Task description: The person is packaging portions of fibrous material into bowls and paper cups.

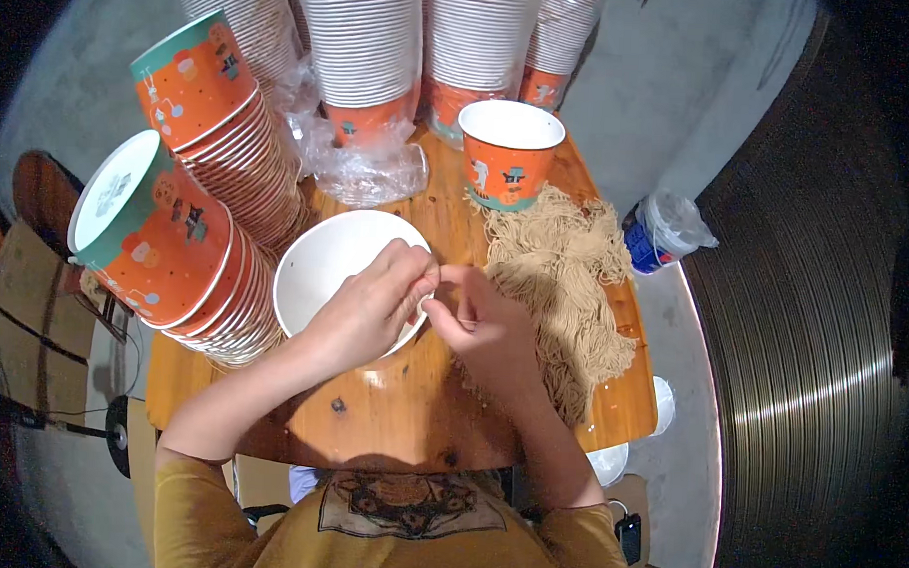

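Note:
A white-lined paper bucket (315, 269) stands mouth up on the table in front of me. Over its right rim, my left hand (384, 297) is closed, thumb and fingers pressed together. My right hand (481, 325) meets it there, fingertips bent in a pinch against the left fingers. Whatever they pinch is too small or hidden to make out. Close to the right hand lies a loose heap of beige string (564, 298). Behind the string sits an orange paper bucket (509, 161) with a green base band, upright.
Nested orange buckets (166, 224) lean in two stacks at the left. Tall plastic-wrapped stacks (363, 50) line the table's back, with crumpled clear plastic (368, 171) before them. A blue and white pail (657, 231) stands beyond the wooden table (370, 421), near a ribbed dark shutter (814, 317).

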Demonstrator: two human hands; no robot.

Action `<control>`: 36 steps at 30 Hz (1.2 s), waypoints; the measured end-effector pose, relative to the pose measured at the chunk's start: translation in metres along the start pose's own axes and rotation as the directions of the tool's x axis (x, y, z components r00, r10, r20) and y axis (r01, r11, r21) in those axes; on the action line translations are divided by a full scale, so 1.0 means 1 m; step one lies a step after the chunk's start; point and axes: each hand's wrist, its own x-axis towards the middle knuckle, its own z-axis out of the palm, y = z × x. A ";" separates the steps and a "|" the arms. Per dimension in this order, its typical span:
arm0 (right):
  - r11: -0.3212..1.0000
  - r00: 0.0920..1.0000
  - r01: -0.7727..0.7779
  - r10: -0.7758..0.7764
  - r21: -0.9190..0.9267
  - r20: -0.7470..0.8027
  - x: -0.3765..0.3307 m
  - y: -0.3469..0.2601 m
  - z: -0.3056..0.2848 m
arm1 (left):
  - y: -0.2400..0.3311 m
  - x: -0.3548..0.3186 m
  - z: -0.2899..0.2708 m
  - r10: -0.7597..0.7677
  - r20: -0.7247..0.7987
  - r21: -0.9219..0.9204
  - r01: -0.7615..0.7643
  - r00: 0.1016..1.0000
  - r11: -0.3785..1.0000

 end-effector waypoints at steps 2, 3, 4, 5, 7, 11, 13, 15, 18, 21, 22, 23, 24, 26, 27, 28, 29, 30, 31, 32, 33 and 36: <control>0.997 0.997 -0.063 0.061 0.039 0.047 0.003 0.003 -0.002 | 0.003 0.002 -0.003 -0.048 0.034 -0.037 0.049 0.998 0.998; 0.989 0.988 -0.130 0.122 0.077 0.098 0.004 0.006 -0.002 | 0.004 0.003 -0.005 -0.097 0.073 -0.072 0.102 0.993 0.992; 0.988 0.988 -0.130 0.122 0.077 0.099 0.005 0.010 0.000 | 0.005 0.004 -0.006 -0.098 0.072 -0.072 0.103 0.993 0.992; 0.974 0.979 -0.181 0.166 0.136 0.117 0.007 0.014 0.001 | 0.005 0.005 -0.007 -0.186 0.106 -0.216 0.205 0.977 0.955; 0.954 0.969 -0.230 0.206 0.193 0.136 0.009 0.017 0.002 | 0.002 0.005 -0.007 -0.263 0.150 -0.350 0.300 0.953 0.887; 0.887 0.971 -0.239 0.214 0.394 0.106 0.009 0.023 0.010 | -0.007 -0.003 -0.007 -0.270 0.170 -0.337 0.313 0.948 0.888; 0.848 0.975 -0.221 0.204 0.481 0.089 0.008 0.024 0.013 | -0.008 -0.004 -0.003 -0.391 0.346 -0.560 0.522 0.853 0.643; 0.807 0.970 -0.244 0.199 0.537 0.141 0.009 0.025 0.012 | -0.009 0.000 -0.004 -0.413 0.374 -0.569 0.557 0.830 0.605; 0.685 0.932 -0.361 0.249 0.633 0.263 0.011 0.016 0.008 | -0.013 -0.001 -0.001 -0.436 0.389 -0.610 0.582 0.811 0.538; 0.559 0.899 -0.435 0.315 0.706 0.305 0.008 0.012 0.007 | -0.007 0.000 0.001 -0.448 0.379 -0.681 0.572 0.810 0.457; 0.560 0.900 -0.433 0.316 0.706 0.302 0.008 0.015 0.005 | -0.004 0.000 0.001 -0.460 0.381 -0.717 0.570 0.802 0.402; 0.449 0.882 -0.469 0.289 0.761 0.373 0.008 0.018 0.001 | -0.003 0.000 0.002 -0.458 0.382 -0.716 0.570 0.803 0.403; 0.330 0.863 -0.503 0.252 0.799 0.439 0.008 0.021 -0.002 | -0.002 0.000 0.002 -0.446 0.364 -0.722 0.550 0.818 0.419; 0.324 0.869 -0.493 0.231 0.807 0.438 0.009 0.023 -0.005 | -0.001 -0.002 0.004 -0.430 0.349 -0.728 0.530 0.832 0.435; 0.317 0.874 -0.485 0.208 0.815 0.439 0.009 0.023 -0.006 | -0.001 -0.004 0.007 -0.418 0.326 -0.729 0.507 0.848 0.460; 0.318 0.875 -0.484 0.210 0.815 0.437 0.008 0.023 -0.006 | -0.001 -0.005 0.009 -0.405 0.303 -0.729 0.484 0.863 0.484; 0.347 0.879 -0.474 0.233 0.809 0.415 0.008 0.023 -0.005 | 0.000 -0.006 0.010 -0.403 0.305 -0.729 0.484 0.863 0.484; 0.376 0.883 -0.465 0.256 0.801 0.392 0.008 0.023 -0.003 | 0.003 -0.007 0.010 -0.398 0.285 -0.721 0.469 0.872 0.510; 0.376 0.884 -0.465 0.258 0.802 0.391 0.006 0.025 0.001 | 0.005 -0.007 0.010 -0.393 0.266 -0.712 0.454 0.880 0.535; 0.288 0.889 -0.451 0.226 0.845 0.398 0.002 0.028 0.008 | 0.007 -0.008 0.010 -0.391 0.270 -0.712 0.456 0.880 0.534; 0.195 0.896 -0.435 0.193 0.879 0.400 -0.003 0.030 0.013 | 0.009 -0.009 0.009 -0.398 0.259 -0.682 0.458 0.880 0.570; -0.087 0.841 -0.485 0.226 0.870 0.491 -0.012 0.030 0.023 | 0.010 -0.013 0.006 -0.413 0.254 -0.614 0.475 0.875 0.630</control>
